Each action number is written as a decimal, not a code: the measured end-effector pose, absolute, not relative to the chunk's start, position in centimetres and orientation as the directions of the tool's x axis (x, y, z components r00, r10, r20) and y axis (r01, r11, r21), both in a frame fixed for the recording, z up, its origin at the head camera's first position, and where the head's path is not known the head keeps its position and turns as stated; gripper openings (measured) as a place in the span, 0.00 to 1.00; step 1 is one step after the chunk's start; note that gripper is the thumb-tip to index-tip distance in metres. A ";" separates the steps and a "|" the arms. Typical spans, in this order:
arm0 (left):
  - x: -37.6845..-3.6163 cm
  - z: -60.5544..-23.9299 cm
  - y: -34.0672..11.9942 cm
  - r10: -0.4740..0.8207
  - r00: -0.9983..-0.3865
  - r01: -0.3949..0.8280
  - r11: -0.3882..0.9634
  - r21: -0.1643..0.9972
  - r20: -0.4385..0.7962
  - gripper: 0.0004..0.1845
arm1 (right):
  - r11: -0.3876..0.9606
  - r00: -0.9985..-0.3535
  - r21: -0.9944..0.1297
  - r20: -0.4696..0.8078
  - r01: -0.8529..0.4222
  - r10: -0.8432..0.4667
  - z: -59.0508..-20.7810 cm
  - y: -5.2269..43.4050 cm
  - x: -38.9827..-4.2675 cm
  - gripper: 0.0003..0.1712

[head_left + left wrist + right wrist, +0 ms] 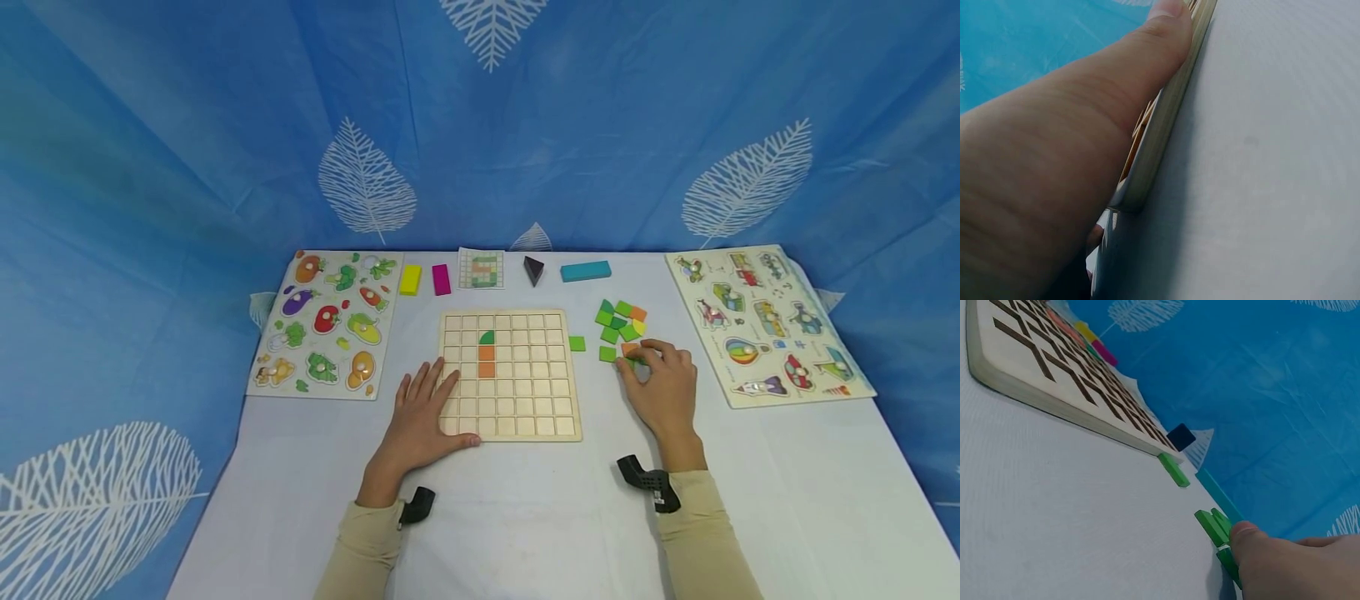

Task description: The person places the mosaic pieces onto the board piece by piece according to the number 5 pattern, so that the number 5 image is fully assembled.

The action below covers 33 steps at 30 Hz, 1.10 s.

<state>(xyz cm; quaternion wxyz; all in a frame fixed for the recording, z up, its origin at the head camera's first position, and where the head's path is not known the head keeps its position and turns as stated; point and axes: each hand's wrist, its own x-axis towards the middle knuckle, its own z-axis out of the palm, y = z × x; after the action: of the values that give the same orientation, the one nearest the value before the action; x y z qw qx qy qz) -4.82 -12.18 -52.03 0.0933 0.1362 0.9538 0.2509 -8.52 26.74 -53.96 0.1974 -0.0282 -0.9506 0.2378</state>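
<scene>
A wooden grid board (532, 408) lies on the table, with a green-and-white quarter-round tile (487, 337) above two orange tiles (487, 362) in its cells. My left hand (422, 417) rests on the board's left edge with fingers spread; its thumb (1169, 44) lies along the near edge. At the near side of a group of small tiles (609, 334), my right hand (663, 387) bends over and pinches a green tile (1229, 565) between thumb and fingers. The fingers partly hide that tile. One green tile (577, 343) sits just right of the board.
A pattern card (482, 269) lies behind the board, among yellow (410, 280), magenta (441, 279), black (533, 270) and blue (586, 272) blocks. A vegetable puzzle (322, 333) lies on the left, a vehicle puzzle (772, 333) on the right. A blue leaf-print cloth (480, 150) hangs behind.
</scene>
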 end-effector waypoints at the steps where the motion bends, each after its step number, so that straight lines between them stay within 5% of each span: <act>1: -4.8 -52.1 -12.2 0.306 -0.945 0.212 0.839 0.502 -0.113 0.61 | 0.883 -0.923 -0.468 0.352 -0.031 0.154 -53.9 26.7 -8.5 0.16; 23: -4.9 -52.1 -12.2 0.305 -0.947 0.212 0.833 0.510 -0.103 0.61 | 0.848 -0.925 -0.495 0.197 0.191 0.324 -52.5 25.3 -9.8 0.17; 33: -4.8 -52.0 -12.1 0.305 -0.946 0.211 0.834 0.510 -0.107 0.61 | 0.850 -0.930 -0.504 0.217 0.153 0.296 -52.3 25.1 -9.9 0.14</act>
<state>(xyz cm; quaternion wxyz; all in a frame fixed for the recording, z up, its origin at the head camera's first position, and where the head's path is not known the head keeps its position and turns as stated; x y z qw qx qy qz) -4.76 -12.11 -52.01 0.0923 0.1352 0.9531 0.2544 -9.94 25.11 -52.30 0.1448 -0.1180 -0.9508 0.2472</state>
